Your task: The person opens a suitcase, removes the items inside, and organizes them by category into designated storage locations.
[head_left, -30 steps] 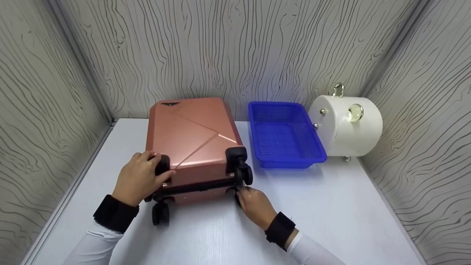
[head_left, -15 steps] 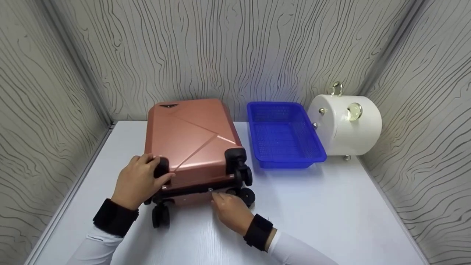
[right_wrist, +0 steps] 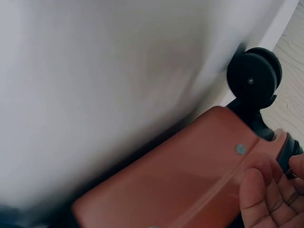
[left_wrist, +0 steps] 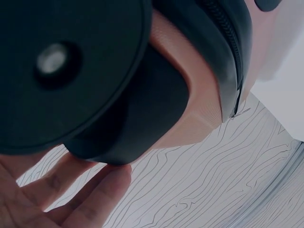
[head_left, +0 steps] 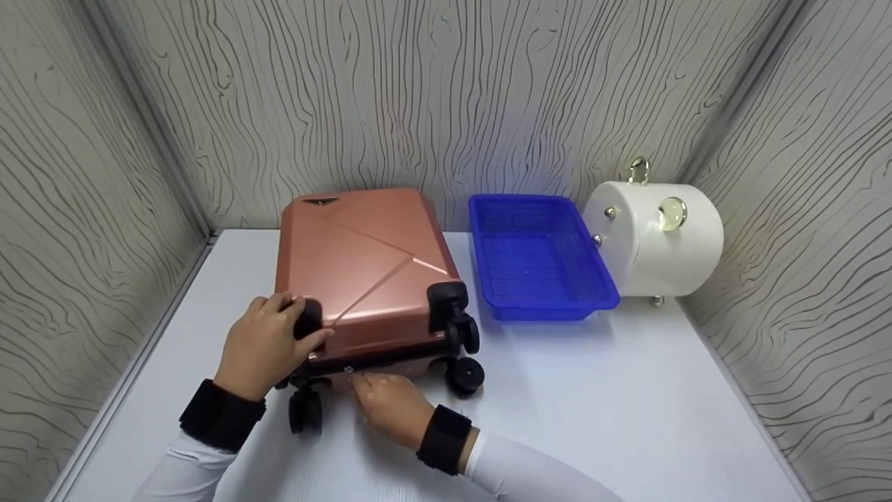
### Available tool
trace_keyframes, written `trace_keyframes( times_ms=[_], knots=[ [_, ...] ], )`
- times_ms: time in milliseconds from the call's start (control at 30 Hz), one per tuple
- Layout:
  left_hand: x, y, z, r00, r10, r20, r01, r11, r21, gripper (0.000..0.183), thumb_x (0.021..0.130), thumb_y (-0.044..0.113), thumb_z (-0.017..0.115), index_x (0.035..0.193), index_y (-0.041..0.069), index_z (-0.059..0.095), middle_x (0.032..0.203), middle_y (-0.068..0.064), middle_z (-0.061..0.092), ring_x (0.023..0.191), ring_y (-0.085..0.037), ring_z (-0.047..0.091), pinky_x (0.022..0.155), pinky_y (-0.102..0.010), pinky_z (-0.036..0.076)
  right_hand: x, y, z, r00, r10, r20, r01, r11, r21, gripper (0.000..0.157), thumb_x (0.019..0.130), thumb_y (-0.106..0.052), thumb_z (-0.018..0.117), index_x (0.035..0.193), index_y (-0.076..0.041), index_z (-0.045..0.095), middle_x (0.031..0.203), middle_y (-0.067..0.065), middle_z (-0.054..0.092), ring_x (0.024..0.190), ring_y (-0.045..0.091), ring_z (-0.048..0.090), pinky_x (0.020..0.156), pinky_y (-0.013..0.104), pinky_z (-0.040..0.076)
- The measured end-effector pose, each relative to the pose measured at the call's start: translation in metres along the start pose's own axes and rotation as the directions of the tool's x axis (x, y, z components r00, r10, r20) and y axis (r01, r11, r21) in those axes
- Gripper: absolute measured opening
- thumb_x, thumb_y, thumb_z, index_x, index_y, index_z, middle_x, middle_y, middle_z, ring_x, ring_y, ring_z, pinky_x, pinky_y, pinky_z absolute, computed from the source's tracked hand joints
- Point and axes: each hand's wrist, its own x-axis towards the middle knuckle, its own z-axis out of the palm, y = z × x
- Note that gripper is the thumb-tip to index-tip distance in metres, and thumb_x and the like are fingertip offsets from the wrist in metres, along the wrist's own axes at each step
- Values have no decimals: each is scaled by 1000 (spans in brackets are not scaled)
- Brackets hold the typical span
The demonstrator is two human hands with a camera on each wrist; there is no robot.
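Observation:
A rose-coloured hard-shell suitcase lies flat on the white table, its wheeled end toward me. My left hand grips its near left corner, fingers over the black wheel housing and thumb on the end face. Along the zipped seam of that end, my right hand pinches a small zipper pull, mostly hidden by the fingers. A bit of shiny metal shows at the fingertips. In the right wrist view, the right hand's fingers lie against the lower shell, close to a black wheel.
To the suitcase's right stands a blue plastic basket. Beyond it, a white rounded case with metal knobs and a ring sits by the right wall. Wood-grain patterned walls enclose the table at the back and sides.
My right hand has moved left along the suitcase's seam from the lower right wheel to near the left corner, the metal bit travelling with it. My left hand has stayed on its corner.

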Motion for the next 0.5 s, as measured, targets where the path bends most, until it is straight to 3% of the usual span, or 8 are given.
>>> trace_keyframes(
  times_ms=[233, 333, 433, 500],
  knots=[
    [-2, 1, 1, 1000, -19, 7, 19, 1000, -9, 64, 87, 44, 90, 122, -8, 76, 124, -31, 73, 105, -52, 68, 81, -62, 63, 19, -17, 3, 999, -48, -9, 48, 997, -59, 21, 104, -16, 68, 124, -8, 69, 92, -6, 73, 78, 7, 73, 69, 19, 60],
    [-4, 0, 3, 1000, -19, -2, 19, 1000, -5, 64, 87, 44, 90, 122, -8, 76, 125, -31, 73, 105, -52, 69, 80, -62, 64, 22, -19, 3, 997, -73, -8, 72, 992, -104, 16, 105, -22, 70, 117, -11, 70, 91, -7, 72, 76, 5, 71, 67, 18, 58],
    [-5, 1, 5, 1000, -20, -19, 20, 1000, -6, 64, 87, 45, 91, 122, -7, 76, 125, -31, 73, 105, -53, 69, 79, -62, 64, 22, -18, 4, 996, -85, 11, 86, 987, -139, 17, 100, -22, 74, 114, -12, 71, 94, -8, 73, 77, 4, 70, 68, 17, 58],
    [-5, 1, 7, 999, -26, -27, 26, 1000, -16, 64, 87, 45, 91, 122, -7, 76, 125, -31, 73, 106, -52, 69, 79, -62, 64, 22, -16, 3, 996, -78, 31, 81, 986, -143, 27, 96, -21, 77, 120, -11, 70, 100, -7, 75, 82, 4, 71, 72, 17, 59]
  ],
)
